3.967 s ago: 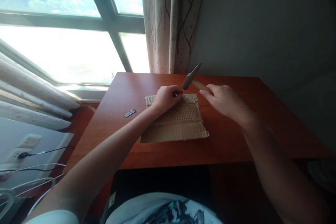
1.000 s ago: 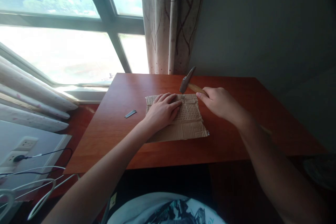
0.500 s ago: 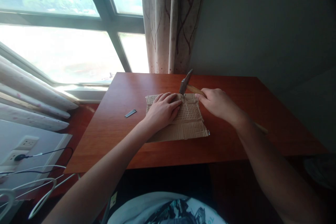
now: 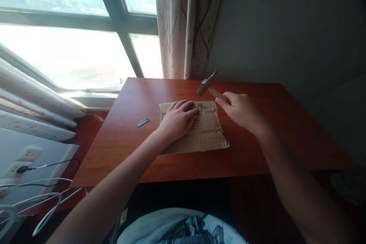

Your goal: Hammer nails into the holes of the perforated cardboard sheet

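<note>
A piece of brown cardboard (image 4: 206, 137), full of small punched holes, lies on the red-brown wooden table (image 4: 143, 152). My left hand (image 4: 178, 118) rests flat on its left part, fingers stretched out and pressing it down. My right hand (image 4: 243, 112) is closed round the wooden handle of a hammer (image 4: 207, 84). The metal head hangs raised a little above the cardboard's far edge. A nail (image 4: 201, 103) stands in the cardboard just beyond my left fingertips, below the hammer head.
Several loose nails (image 4: 142, 122) lie on the table left of the cardboard. A patterned curtain (image 4: 185, 26) and a window stand behind the table. Wall sockets with a cable (image 4: 23, 164) are at the lower left. A dark wall is at the right.
Four seconds ago my left hand pinched the nail; it has since lain flat on the cardboard. The hammer head came down onto the nail half a second ago and is now lifted again.
</note>
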